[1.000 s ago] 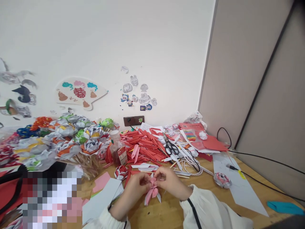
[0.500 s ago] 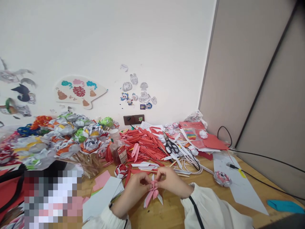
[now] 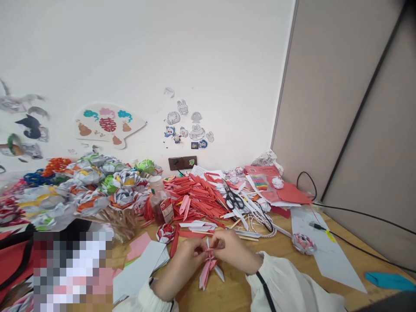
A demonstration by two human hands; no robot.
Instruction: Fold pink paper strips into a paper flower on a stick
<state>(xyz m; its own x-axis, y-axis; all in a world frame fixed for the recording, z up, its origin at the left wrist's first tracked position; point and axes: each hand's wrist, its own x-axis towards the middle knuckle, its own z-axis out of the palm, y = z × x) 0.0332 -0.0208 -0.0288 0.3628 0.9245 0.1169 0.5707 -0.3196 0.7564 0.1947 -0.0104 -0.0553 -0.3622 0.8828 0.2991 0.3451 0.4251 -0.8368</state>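
On the left, paper flowers (image 3: 92,177) are crowding the table (image 3: 229,294), with white sheets (image 3: 134,273) lying nearer the front. A bottle (image 3: 157,188) is standing beside a heap of red strips (image 3: 198,195). At center, the left hand (image 3: 186,262) is pinching one side of a pink paper piece (image 3: 209,265) — the right hand (image 3: 232,249) is gripping the other — in front of the heap. Scissors (image 3: 231,196) are resting behind. Farther right, a rosette (image 3: 303,244) is sitting near blue paper (image 3: 388,281).
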